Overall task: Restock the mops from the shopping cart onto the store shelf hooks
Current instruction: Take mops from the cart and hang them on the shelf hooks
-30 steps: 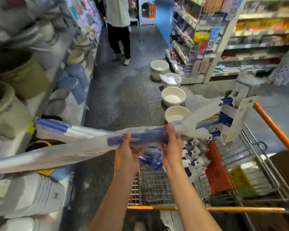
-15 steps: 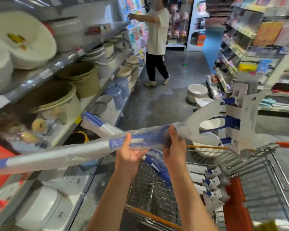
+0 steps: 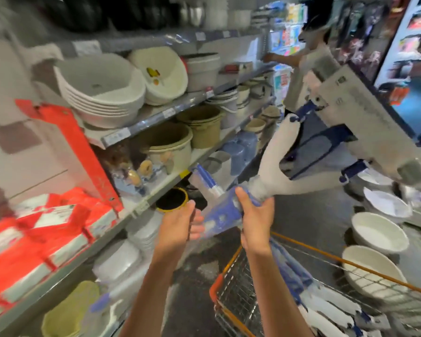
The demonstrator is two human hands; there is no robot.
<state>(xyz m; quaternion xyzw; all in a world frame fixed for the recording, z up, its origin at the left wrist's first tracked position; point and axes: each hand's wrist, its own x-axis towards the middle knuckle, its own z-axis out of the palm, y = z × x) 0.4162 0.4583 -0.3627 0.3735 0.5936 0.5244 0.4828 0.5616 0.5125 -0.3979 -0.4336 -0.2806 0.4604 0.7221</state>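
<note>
I hold a blue-and-white mop (image 3: 272,166) wrapped in clear plastic, slanting from lower left to upper right. Its flat grey head with blue straps (image 3: 365,122) is raised at the upper right. My right hand (image 3: 255,215) is closed around the blue part of the handle. My left hand (image 3: 180,227) cups the handle just below it. A second wrapped mop handle (image 3: 206,178) leans against the shelf. More mops (image 3: 326,310) lie in the wire shopping cart (image 3: 238,297) with the orange rim at the bottom right. No hooks are visible.
The store shelf (image 3: 156,117) on the left carries stacked white basins, beige buckets and red-and-white boxes. White basins (image 3: 379,232) sit on the floor to the right. A person (image 3: 309,69) stands further down the aisle, reaching to the shelf.
The view has swung left towards the shelf. The mop has tilted, its head rising to the upper right. Both hands have stayed on the handle and sit closer to the cart's front.
</note>
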